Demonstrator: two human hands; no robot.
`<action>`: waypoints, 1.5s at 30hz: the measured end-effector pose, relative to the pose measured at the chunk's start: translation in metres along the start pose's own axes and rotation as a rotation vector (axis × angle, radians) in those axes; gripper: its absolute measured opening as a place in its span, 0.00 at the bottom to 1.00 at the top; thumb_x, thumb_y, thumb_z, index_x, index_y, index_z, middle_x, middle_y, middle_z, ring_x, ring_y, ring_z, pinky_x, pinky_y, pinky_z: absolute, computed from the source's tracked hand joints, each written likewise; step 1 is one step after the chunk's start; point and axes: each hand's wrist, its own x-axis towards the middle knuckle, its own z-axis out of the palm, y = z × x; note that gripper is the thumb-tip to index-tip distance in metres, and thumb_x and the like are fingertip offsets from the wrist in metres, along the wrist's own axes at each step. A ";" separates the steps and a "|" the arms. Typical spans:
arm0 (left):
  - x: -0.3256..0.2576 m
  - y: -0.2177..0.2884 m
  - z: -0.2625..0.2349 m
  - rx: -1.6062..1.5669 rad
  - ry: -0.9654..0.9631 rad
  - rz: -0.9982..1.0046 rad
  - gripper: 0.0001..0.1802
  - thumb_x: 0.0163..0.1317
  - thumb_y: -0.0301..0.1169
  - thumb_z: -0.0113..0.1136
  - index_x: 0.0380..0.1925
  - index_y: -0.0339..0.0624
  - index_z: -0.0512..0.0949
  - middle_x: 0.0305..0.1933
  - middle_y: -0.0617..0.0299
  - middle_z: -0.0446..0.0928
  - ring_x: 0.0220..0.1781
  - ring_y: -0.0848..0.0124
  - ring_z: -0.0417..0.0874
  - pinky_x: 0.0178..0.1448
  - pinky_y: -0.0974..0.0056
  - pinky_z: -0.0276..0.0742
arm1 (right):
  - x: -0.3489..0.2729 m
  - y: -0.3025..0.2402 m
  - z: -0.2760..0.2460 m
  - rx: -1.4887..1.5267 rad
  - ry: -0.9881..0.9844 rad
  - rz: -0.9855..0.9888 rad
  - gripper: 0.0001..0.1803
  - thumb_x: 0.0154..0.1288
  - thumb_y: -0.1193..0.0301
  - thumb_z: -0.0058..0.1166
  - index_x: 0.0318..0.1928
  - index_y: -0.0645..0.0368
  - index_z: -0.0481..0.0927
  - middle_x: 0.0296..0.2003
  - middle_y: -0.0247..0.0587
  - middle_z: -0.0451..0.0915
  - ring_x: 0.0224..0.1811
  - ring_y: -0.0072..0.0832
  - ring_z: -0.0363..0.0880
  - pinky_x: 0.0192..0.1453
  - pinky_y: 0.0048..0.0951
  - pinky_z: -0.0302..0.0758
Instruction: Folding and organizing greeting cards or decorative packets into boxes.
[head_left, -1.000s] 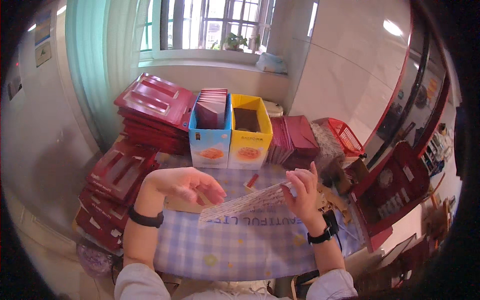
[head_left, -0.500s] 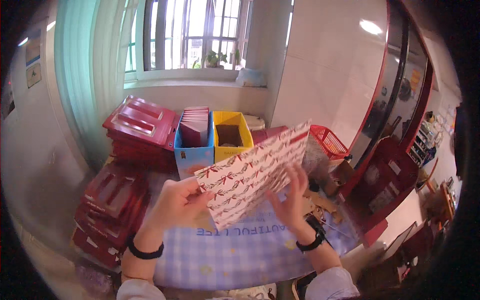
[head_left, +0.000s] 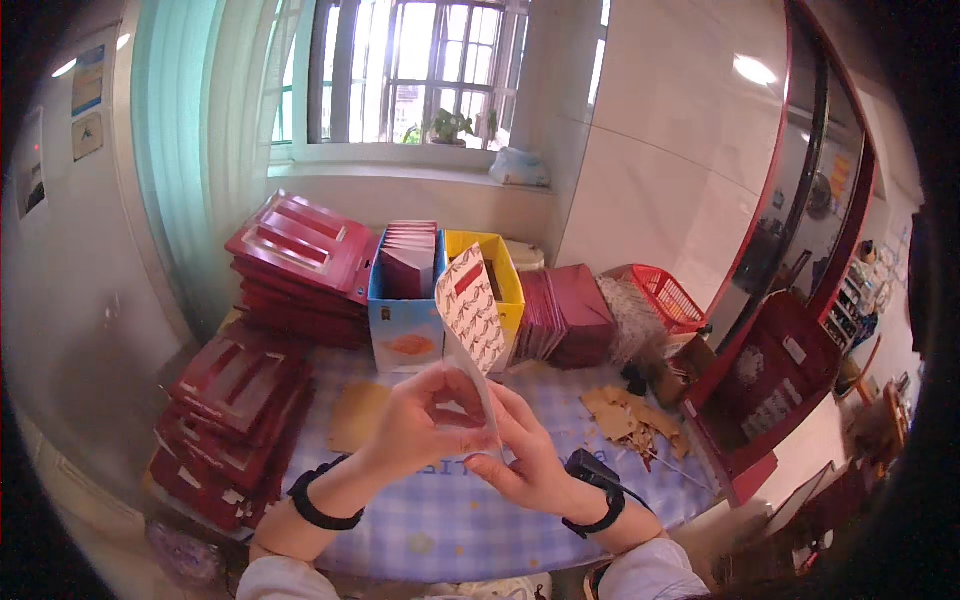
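Observation:
Over the table I hold a patterned paper sheet (head_left: pixel 473 310), white with leafy sprigs and a red patch near its top. It stands upright, turned nearly edge-on and bent along its length. My left hand (head_left: pixel 425 415) pinches its lower left side, fingers curled. On the other side, my right hand (head_left: pixel 530 450) closes its fingers and thumb against the lower part. Part of the sheet is hidden behind my fingers. Just beyond it stand a blue box (head_left: pixel 405 345) with dark red and white folders inside, and a yellow box (head_left: pixel 512 300) partly covered by the sheet.
Dark red flat boxes are stacked at left (head_left: pixel 300 245) and nearer me (head_left: pixel 235 380). Dark red folders (head_left: pixel 570 315) stand right of the yellow box, beside a red basket (head_left: pixel 668 298). Brown scraps (head_left: pixel 640 425) lie on the checked tablecloth (head_left: pixel 430 520). An open dark red case (head_left: pixel 765 385) leans at right.
The sheet has turned from broadly facing me, slanting up to the right, to upright and nearly edge-on. My right hand has come in from its face to grip the lower part beside my left.

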 end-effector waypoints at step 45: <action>0.001 -0.010 0.001 0.533 0.033 0.266 0.08 0.55 0.25 0.60 0.35 0.34 0.80 0.29 0.57 0.81 0.29 0.75 0.81 0.34 0.70 0.75 | -0.008 0.048 0.004 0.864 0.282 0.184 0.30 0.57 0.77 0.58 0.57 0.60 0.59 0.52 0.37 0.69 0.55 0.23 0.68 0.59 0.28 0.65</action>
